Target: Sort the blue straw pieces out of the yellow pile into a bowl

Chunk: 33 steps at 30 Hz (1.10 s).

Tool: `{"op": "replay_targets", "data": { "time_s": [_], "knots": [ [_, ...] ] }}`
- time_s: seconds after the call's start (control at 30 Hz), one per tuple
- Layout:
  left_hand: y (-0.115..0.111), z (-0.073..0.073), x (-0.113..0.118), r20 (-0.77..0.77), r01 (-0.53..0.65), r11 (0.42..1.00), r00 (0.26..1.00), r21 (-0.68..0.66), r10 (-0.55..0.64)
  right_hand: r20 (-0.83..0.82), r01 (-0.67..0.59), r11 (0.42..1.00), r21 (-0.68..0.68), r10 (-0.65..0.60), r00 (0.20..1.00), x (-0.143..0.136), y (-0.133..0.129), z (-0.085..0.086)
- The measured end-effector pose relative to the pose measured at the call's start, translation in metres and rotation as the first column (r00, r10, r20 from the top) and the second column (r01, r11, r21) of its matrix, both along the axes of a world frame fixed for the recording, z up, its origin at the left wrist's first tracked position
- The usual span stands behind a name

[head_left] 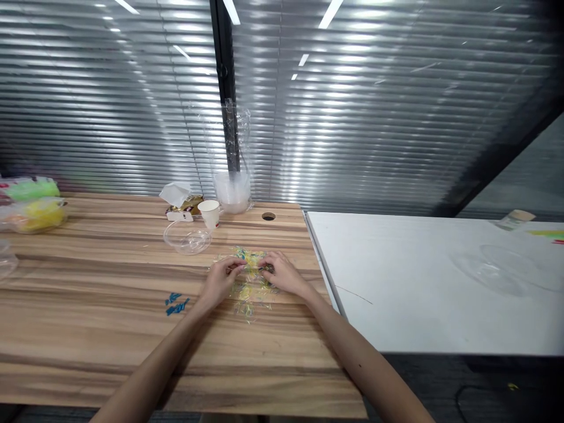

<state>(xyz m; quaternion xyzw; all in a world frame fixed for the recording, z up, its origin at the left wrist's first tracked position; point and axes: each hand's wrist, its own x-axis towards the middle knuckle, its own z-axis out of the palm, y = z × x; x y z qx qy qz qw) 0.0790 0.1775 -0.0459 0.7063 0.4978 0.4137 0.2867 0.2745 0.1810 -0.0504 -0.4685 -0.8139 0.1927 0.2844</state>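
Note:
A loose spread of thin yellow, green and clear strands lies on the wooden table. My left hand is at its left side, thumb and fingertips pinched together on some strands. At the right side my right hand has its fingers curled into the pile, and the strands partly hide the fingertips. Two small groups of blue pieces rest on the wood to the left of my left hand.
Behind the strands stand a clear plastic bowl, a paper cup, a tissue box and bagged clear cups. Colourful bags lie far left. A white table adjoins on the right, with clear lids.

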Motion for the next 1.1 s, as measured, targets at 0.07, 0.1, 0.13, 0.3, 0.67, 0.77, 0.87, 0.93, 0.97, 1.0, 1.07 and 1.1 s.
{"op": "replay_targets", "data": {
  "time_s": [0.07,0.1,0.13,0.3,0.67,0.77,0.87,0.93,0.97,1.0,1.07,1.1],
  "knots": [
    [-0.0013,0.0010,0.0008,0.016,0.020,1.000,1.000,-0.014,-0.019,-0.003,0.008,1.000,-0.004,-0.008,1.000,-0.0007,-0.0003,0.0009],
    [-0.0019,0.0012,0.0012,0.033,0.026,0.999,0.999,-0.024,-0.025,-0.004,0.015,1.000,-0.004,-0.015,1.000,-0.0012,-0.0004,0.0011],
    [-0.0023,0.0012,0.0017,0.052,0.032,0.999,0.998,-0.036,-0.030,-0.005,0.021,1.000,-0.002,-0.021,1.000,-0.0018,-0.0004,0.0012],
    [-0.0030,-0.0012,0.0040,0.143,0.091,0.991,0.987,-0.100,-0.076,-0.009,0.010,1.000,0.028,-0.010,1.000,-0.0029,-0.0007,0.0014],
    [-0.0016,-0.0059,0.0037,0.224,0.103,0.983,0.972,-0.152,-0.068,-0.036,-0.001,1.000,0.007,0.002,0.999,-0.0005,0.0003,-0.0024],
    [-0.0011,-0.0061,0.0025,0.223,0.097,0.983,0.973,-0.156,-0.061,-0.040,0.003,1.000,0.012,-0.002,0.999,-0.0007,0.0012,-0.0047],
    [-0.0009,-0.0065,0.0017,0.211,0.094,0.983,0.976,-0.160,-0.059,-0.043,0.010,1.000,0.018,-0.009,0.999,-0.0015,0.0019,-0.0058],
    [-0.0007,-0.0071,0.0019,0.210,0.090,0.982,0.976,-0.165,-0.055,-0.043,0.012,1.000,0.021,-0.011,0.999,-0.0020,0.0022,-0.0056],
    [-0.0005,-0.0074,0.0022,0.213,0.088,0.982,0.976,-0.168,-0.051,-0.041,0.012,1.000,0.023,-0.011,0.999,-0.0022,0.0022,-0.0053],
    [-0.0003,-0.0077,0.0024,0.217,0.085,0.982,0.975,-0.170,-0.047,-0.039,0.012,1.000,0.024,-0.012,0.999,-0.0022,0.0020,-0.0049],
    [-0.0001,-0.0081,0.0027,0.222,0.081,0.981,0.974,-0.175,-0.041,-0.029,0.013,1.000,0.026,-0.012,1.000,-0.0021,0.0014,-0.0038],
    [0.0000,-0.0082,0.0027,0.225,0.079,0.981,0.974,-0.177,-0.038,-0.021,0.011,1.000,0.027,-0.011,1.000,-0.0020,0.0010,-0.0033]
  ]
}}
